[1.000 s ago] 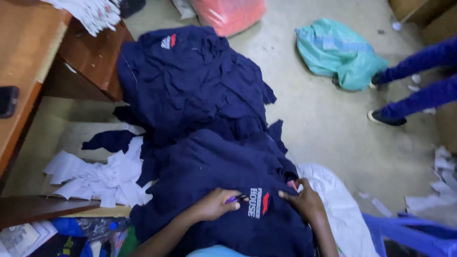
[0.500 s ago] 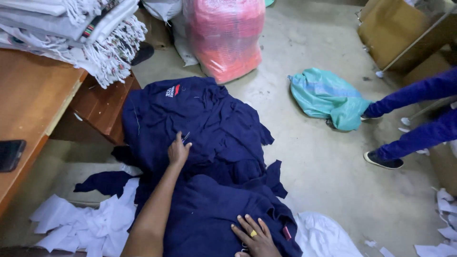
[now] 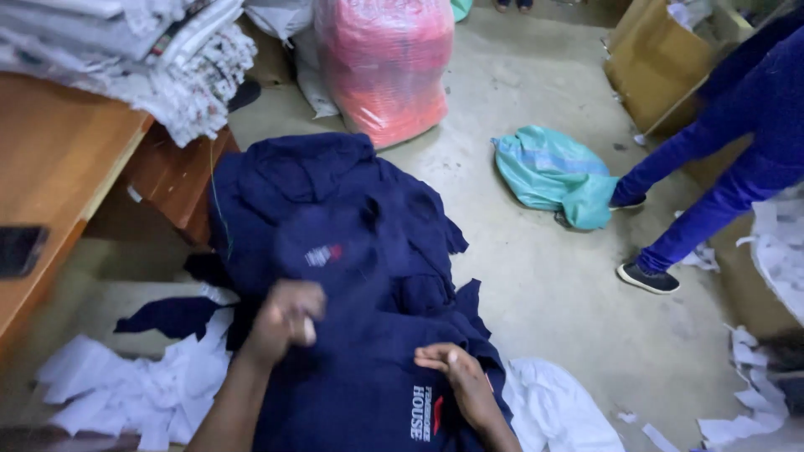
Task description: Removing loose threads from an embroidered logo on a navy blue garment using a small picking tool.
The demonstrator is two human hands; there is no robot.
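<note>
Head view, as I read it: left hand (image 3: 285, 322) fisted on a navy garment (image 3: 335, 251); right hand (image 3: 456, 377) flat, open — the pile (image 3: 285, 180) could slide off.

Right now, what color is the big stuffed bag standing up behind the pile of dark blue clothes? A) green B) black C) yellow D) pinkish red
D: the big bag standing on the floor past the dark blue clothes is pinkish red.

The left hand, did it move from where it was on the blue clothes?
Yes. The left hand pulled back toward the person, away from the wooden desk, lifting a navy garment.
</note>
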